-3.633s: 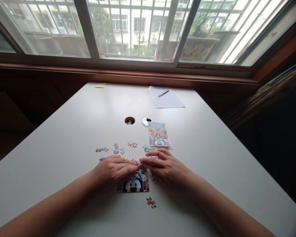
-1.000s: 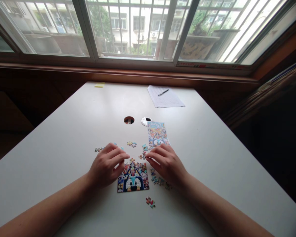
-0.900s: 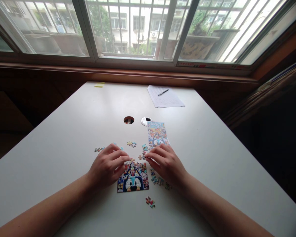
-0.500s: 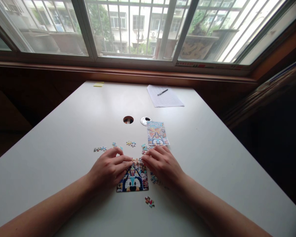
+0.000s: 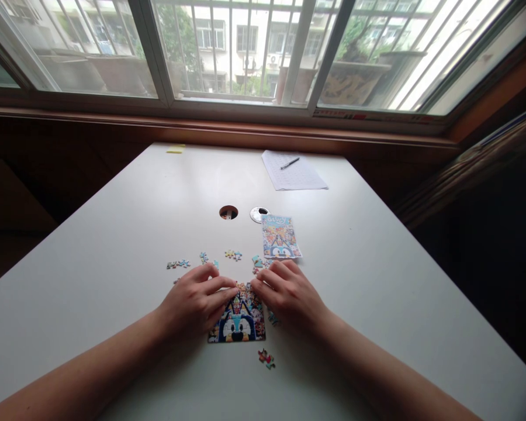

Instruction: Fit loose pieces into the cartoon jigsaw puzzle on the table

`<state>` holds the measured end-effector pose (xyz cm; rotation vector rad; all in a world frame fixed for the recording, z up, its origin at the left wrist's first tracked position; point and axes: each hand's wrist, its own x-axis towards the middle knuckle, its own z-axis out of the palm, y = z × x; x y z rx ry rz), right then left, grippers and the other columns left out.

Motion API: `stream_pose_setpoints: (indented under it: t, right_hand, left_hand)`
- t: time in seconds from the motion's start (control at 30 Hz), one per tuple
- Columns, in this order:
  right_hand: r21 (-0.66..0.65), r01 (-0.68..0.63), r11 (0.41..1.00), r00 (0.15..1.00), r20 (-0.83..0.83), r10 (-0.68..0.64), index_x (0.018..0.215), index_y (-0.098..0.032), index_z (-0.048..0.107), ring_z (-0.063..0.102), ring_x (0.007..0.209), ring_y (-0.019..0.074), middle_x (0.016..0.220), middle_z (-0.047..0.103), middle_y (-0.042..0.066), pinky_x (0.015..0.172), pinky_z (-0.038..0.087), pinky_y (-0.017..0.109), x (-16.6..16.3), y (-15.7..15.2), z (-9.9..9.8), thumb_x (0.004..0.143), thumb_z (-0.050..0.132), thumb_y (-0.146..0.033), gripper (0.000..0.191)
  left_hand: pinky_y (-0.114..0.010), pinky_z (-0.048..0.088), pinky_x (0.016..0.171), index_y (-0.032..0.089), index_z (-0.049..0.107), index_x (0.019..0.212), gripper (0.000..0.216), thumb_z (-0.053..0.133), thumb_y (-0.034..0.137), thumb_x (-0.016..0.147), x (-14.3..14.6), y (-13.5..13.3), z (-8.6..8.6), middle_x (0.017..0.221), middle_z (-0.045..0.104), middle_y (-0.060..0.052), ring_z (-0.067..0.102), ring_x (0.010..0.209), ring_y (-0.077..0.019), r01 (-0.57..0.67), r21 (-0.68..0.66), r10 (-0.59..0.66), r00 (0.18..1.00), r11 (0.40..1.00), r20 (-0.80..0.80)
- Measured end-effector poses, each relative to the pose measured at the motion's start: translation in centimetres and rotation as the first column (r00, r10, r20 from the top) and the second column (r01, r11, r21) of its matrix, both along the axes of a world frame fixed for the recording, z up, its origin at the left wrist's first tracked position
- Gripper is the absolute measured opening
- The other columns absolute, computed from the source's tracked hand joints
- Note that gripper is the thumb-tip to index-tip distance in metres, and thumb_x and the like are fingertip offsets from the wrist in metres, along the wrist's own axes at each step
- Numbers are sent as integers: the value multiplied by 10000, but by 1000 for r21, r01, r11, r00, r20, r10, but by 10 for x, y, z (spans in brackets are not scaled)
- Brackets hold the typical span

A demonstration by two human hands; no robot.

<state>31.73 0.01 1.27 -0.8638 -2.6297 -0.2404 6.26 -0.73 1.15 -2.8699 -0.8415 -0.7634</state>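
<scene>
White table (image 5: 114,245) under a wide window (image 5: 245,52). Near the table's near edge, centre, lies a part-built jigsaw (image 5: 239,324), a blue cartoon face showing in its lower half.

Left hand (image 5: 197,301) lies palm down over the jigsaw's left edge, fingers (image 5: 223,287) stretched right to the far edge of the assembled block. Right hand (image 5: 289,295) mirrors it over the right edge, fingers (image 5: 263,283) reaching left. The fingertips of both hands nearly meet at the jigsaw's far rim, pressing flat on pieces there; both hands lie extended rather than curled round anything. Whether a single piece is pinched between fingertips cannot be told.

Loose pieces: a scatter (image 5: 206,260) just beyond the left hand, one small cluster (image 5: 266,358) alone on the near side of the jigsaw, a few (image 5: 272,318) peeking out under the right hand.

Reference picture card (image 5: 280,237) lies just beyond the right hand. Farther off, a cable hole (image 5: 228,212) and its cap (image 5: 259,214) beside it. At the far edge, a paper sheet (image 5: 293,171) with a pen (image 5: 290,163) on it; a yellow note (image 5: 176,149) far left.
</scene>
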Motion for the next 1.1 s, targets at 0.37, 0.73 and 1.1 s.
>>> stream_pose_setpoints:
  t: [0.37, 0.73, 1.1]
  right_hand:
    - [4, -5, 1000, 998, 60, 5, 964, -177, 629, 505, 849, 204, 901, 636, 51, 786, 358, 377, 0, -3, 4, 989, 531, -171, 101]
    - [-65, -14, 998, 1000, -23, 12, 1008, -190, 646, 513, 851, 198, 941, 660, 50, 806, 375, 372, 5, -1, -2, 978, 550, -189, 100]
    - [-129, -79, 988, 991, -120, 64, 1127, -221, 658, 535, 860, 197, 937, 681, 49, 803, 389, 372, 12, -2, -2, 962, 579, -202, 184]
  left_hand:
    - [-379, 531, 799, 181, 643, 1247, 387, 590, 134, 866, 1, -2, -2, 1091, 701, -53, 530, 871, -219, -11, 24, 13, 997, 1000, -77]
    - [-384, 528, 809, 176, 635, 1245, 354, 553, 147, 903, 2, -3, 0, 1091, 690, -63, 530, 892, -224, -25, 20, 27, 995, 999, -97]
    - [-381, 520, 806, 164, 625, 1258, 366, 562, 147, 898, 2, -5, 1, 1097, 687, -72, 524, 890, -225, -21, 15, 23, 995, 1000, -94]
